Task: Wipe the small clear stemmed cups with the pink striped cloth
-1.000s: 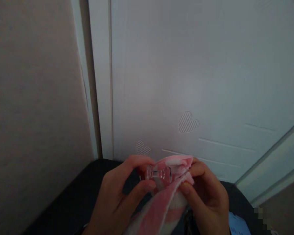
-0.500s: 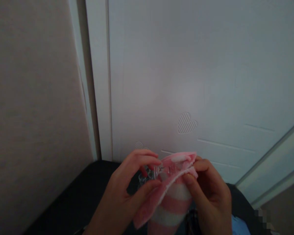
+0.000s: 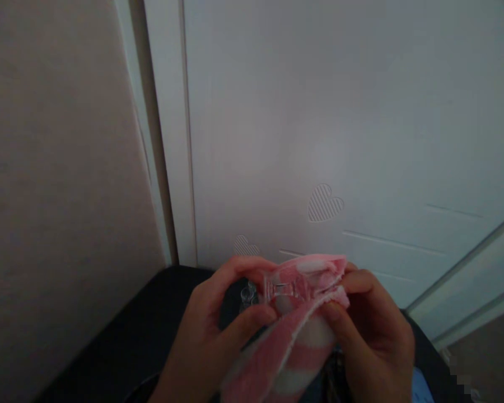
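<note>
A pink and white striped cloth [image 3: 298, 358] with a fuzzy edge hangs in folds between my two hands. My right hand [image 3: 372, 330] pinches its gathered upper corner between thumb and fingers. Inside the fold lies a small clear piece [image 3: 281, 290], glass or plastic, with a flared end toward the left. The thumb and index finger of my left hand [image 3: 222, 313] close around that flared end. Cloth covers the rest of the piece, so its full shape is hidden.
Behind my left fingers, other clear glassy items [image 3: 247, 294] stand on a black surface [image 3: 172, 302]. A white panel with embossed hearts [image 3: 325, 203] rises behind it, and a beige wall [image 3: 67, 168] on the left. Something light blue [image 3: 422, 387] shows at lower right.
My left fingers have closed in on the flared end of the clear piece, which shows more now. The cloth and my right hand have shifted slightly right.
</note>
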### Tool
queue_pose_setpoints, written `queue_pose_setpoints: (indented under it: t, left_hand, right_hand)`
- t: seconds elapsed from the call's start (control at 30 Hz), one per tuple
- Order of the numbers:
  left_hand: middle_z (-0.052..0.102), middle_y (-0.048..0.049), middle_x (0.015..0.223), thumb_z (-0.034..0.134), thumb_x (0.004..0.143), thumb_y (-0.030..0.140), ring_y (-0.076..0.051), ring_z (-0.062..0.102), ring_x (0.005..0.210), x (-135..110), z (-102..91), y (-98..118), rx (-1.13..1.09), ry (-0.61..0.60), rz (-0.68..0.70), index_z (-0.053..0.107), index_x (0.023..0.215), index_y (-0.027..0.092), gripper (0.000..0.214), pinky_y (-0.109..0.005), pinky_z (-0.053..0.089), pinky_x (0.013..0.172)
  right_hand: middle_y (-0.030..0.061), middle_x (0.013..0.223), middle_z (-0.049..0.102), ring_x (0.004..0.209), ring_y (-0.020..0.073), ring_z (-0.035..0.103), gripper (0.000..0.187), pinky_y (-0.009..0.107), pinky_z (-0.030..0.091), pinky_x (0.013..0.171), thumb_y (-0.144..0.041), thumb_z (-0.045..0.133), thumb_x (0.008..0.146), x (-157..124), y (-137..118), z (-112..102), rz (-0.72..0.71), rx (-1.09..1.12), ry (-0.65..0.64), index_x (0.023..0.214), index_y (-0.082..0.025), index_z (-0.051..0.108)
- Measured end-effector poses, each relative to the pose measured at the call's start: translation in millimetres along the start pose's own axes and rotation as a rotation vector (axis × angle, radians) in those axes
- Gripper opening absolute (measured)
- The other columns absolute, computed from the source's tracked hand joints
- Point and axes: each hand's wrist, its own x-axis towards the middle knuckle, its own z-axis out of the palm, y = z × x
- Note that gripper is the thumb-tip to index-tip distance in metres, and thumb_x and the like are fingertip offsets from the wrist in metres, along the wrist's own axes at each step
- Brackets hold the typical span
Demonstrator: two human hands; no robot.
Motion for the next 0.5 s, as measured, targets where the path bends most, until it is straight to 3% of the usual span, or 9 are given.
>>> queue_pose_setpoints:
  t: [0.1,0.23,0.3,0.4,0.5]
  left_hand:
    - [0.077,0.0122,0.1,0.08,0.084,0.024,-0.01,0.069,0.093,-1.5,-2.0,1.7,0.07,-0.027,0.04,0.07,0.117,0.046,0.042,-0.015,0.049,0.09]
    - [0.079,0.0142,0.103,0.079,0.084,0.018,-0.011,0.07,0.098,-1.6,-3.5,0.4,0.17,-0.019,0.096,0.074,0.107,0.045,0.035,-0.018,0.044,0.102]
    - [0.079,0.0131,0.101,0.079,0.084,0.021,-0.012,0.07,0.094,-0.6,-2.6,0.7,0.163,0.009,0.083,0.074,0.105,0.043,0.03,-0.016,0.048,0.094]
    - [0.077,0.0105,0.094,0.076,0.087,0.04,-0.012,0.069,0.086,0.8,-1.3,6.4,0.118,0.058,0.051,0.076,0.099,0.038,0.012,-0.014,0.051,0.078]
    - [0.075,0.0087,0.087,0.069,0.086,0.058,-0.013,0.067,0.081,0.9,-2.6,14.2,0.101,0.104,0.023,0.076,0.091,0.035,0.024,-0.016,0.051,0.074]
  right_hand:
    - [-0.0063,0.08,0.066,0.07,0.0068,0.06,0.017,0.01,0.047,0.063,-0.008,0.07,0.081,-0.7,-4.1,-0.5,0.027,-0.002,0.053,0.082,-0.025,0.068]
    - [-0.0064,0.08,0.067,0.074,0.0072,0.062,0.018,0.011,0.048,0.066,-0.006,0.07,0.08,-0.4,-2.2,-0.4,0.005,0.025,0.024,0.08,-0.024,0.067]
    - [-0.006,0.082,0.068,0.077,0.0077,0.064,0.019,0.012,0.05,0.069,-0.005,0.069,0.08,0.2,-0.3,-1.0,-0.011,0.038,-0.007,0.08,-0.024,0.067]
    - [-0.0045,0.088,0.07,0.082,0.0104,0.066,0.02,0.016,0.051,0.074,-0.005,0.071,0.08,0.1,-1.5,-1.8,-0.013,0.046,-0.067,0.08,-0.024,0.067]
    - [-0.0026,0.091,0.071,0.086,0.0135,0.066,0.02,0.022,0.052,0.077,-0.006,0.074,0.081,-0.5,-6.2,-0.8,-0.02,0.061,-0.102,0.082,-0.024,0.066]
